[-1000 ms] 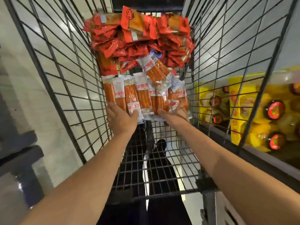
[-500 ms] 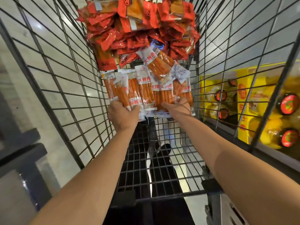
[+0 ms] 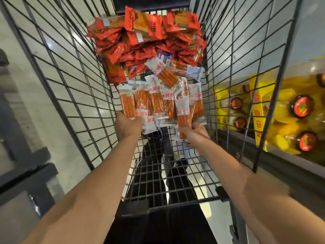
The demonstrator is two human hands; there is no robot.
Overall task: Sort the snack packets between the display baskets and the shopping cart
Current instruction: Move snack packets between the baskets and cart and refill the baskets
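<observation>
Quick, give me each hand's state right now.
Left hand: grips clear sausage-stick packets at their near ends.
Right hand: grip closed on one sausage-stick packet.

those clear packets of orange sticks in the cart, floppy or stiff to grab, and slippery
Probably semi-stiff: the clear stick packets hold straight sticks, though their film ends look floppy. Likely slippery, since the wrap looks glossy and they overlap loosely. Seemingly light: the right hand pinches one by its end.

Clear sausage-stick packets [image 3: 158,101] with red lettering lay fanned across the wire shopping cart [image 3: 70,88], just in front of a heap of red-orange packets [image 3: 146,39] at its far end.
</observation>
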